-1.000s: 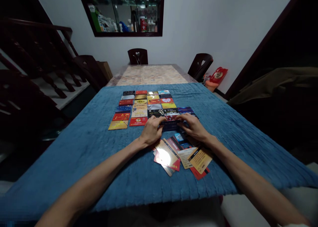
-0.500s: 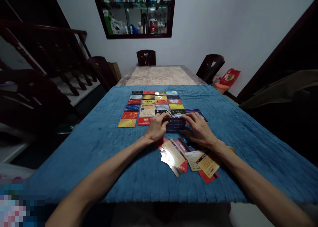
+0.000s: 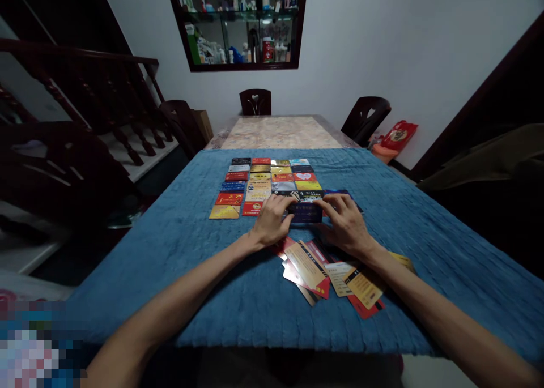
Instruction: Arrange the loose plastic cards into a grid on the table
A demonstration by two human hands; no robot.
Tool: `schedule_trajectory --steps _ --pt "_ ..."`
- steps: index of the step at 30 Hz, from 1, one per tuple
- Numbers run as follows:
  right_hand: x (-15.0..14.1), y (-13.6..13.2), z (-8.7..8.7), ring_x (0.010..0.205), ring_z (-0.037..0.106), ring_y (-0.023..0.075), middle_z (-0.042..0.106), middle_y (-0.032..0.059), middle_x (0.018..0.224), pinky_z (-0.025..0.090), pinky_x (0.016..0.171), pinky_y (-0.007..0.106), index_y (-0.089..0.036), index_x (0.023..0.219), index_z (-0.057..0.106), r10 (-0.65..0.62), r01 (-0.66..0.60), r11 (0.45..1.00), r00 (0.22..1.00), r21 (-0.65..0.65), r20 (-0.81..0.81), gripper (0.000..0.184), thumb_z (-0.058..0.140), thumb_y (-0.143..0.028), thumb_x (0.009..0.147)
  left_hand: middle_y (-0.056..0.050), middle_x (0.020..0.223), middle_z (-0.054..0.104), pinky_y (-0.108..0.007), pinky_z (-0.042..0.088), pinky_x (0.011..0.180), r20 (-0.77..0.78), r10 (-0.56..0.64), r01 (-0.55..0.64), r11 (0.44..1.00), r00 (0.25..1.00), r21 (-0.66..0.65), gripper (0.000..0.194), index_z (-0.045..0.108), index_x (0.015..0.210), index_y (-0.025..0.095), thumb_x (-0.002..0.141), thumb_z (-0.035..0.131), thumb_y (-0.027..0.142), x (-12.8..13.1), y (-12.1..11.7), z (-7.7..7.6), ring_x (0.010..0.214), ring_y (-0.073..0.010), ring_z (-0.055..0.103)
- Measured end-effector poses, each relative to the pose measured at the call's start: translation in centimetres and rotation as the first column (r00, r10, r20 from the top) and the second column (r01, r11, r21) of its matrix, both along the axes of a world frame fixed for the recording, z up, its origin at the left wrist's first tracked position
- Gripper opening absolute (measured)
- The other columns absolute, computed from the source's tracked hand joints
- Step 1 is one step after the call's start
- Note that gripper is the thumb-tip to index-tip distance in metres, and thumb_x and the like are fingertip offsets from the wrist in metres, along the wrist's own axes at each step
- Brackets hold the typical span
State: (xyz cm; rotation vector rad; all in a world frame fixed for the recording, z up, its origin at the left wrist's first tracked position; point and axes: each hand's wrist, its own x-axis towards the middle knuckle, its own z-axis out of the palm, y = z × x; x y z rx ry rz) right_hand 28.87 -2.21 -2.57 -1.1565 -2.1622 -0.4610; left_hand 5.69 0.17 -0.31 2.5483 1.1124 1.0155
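A dark purple-blue card is held by its two short ends, low over the table and tilted. My left hand pinches the left end between thumb and fingers. On the right end, my right hand has its fingers bent over the edge; its thumb is partly hidden. Beyond them, cards lie in neat rows, among them a red card with a pink heart and a yellow card at the near left. A loose spread of cards lies overlapping on my side, partly under my right forearm.
A blue cloth covers the near part of the table, with a patterned tabletop beyond it. Dark chairs stand around it. A glass-shelved wall cabinet is at the back, and a red bag sits at the right.
The whole view has shifted slightly, so everything sits a little further right. Both hands keep the dark card, which looks tipped slightly flatter.
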Motion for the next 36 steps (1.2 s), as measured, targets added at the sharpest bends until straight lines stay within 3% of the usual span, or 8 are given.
schedule_trajectory --steps 7,13,19,27,36 --pt "-0.8 0.1 0.5 0.107 0.050 0.0347 0.061 0.0158 0.118 0.047 0.089 0.051 -0.021 0.132 0.058 0.049 -0.049 0.998 0.999 -0.027 -0.016 0.046 0.065 -0.032 0.088 -0.017 0.130 0.056 -0.051 0.044 0.101 -0.210 0.013 0.011 0.994 0.978 0.111 0.055 0.051 0.136 0.017 0.082 0.065 0.019 -1.6 -0.9 0.3 0.119 -0.0328 0.052" --pt "-1.3 0.4 1.0 0.105 0.051 0.0337 0.061 0.0160 0.117 0.049 0.088 0.050 -0.018 0.131 0.058 0.121 -0.121 0.991 0.993 -0.050 -0.016 0.047 0.066 -0.037 0.088 -0.019 0.133 0.054 -0.052 0.044 0.099 -0.290 0.027 0.021 0.987 0.957 0.160 0.056 0.049 0.137 0.013 0.083 0.063 0.019 -2.7 -0.6 0.4 0.123 -0.0354 0.051" --pt "-2.1 1.7 1.2 0.105 0.052 0.0334 0.060 0.0146 0.117 0.051 0.090 0.053 -0.023 0.134 0.056 0.184 -0.186 0.974 0.982 -0.132 -0.029 0.051 0.068 -0.039 0.087 -0.018 0.132 0.057 -0.053 0.042 0.104 -0.302 0.019 0.022 0.991 0.953 0.132 0.054 0.051 0.134 0.014 0.082 0.066 0.021 -4.0 0.1 0.7 0.123 -0.0348 0.051" --pt "-4.2 4.3 1.8 0.112 0.054 0.0335 0.058 0.0136 0.124 0.051 0.094 0.057 -0.028 0.141 0.051 0.295 -0.323 0.920 0.943 -0.221 -0.151 0.059 0.069 -0.029 0.085 -0.015 0.129 0.057 -0.053 0.045 0.102 -0.234 0.060 -0.047 0.997 0.970 0.061 0.054 0.055 0.132 0.018 0.080 0.067 0.016 -6.6 1.7 1.4 0.121 -0.0331 0.051" --pt "-8.5 8.7 2.1 0.112 0.057 0.0320 0.064 0.0139 0.120 0.049 0.096 0.052 -0.020 0.123 0.066 0.297 -0.357 0.896 0.924 -0.263 -0.239 0.044 0.075 -0.028 0.081 -0.012 0.125 0.062 -0.052 0.044 0.104 -0.209 0.105 -0.105 0.994 0.972 0.015 0.049 0.060 0.126 0.017 0.078 0.068 0.019 -11.3 5.1 2.0 0.118 -0.0309 0.054"
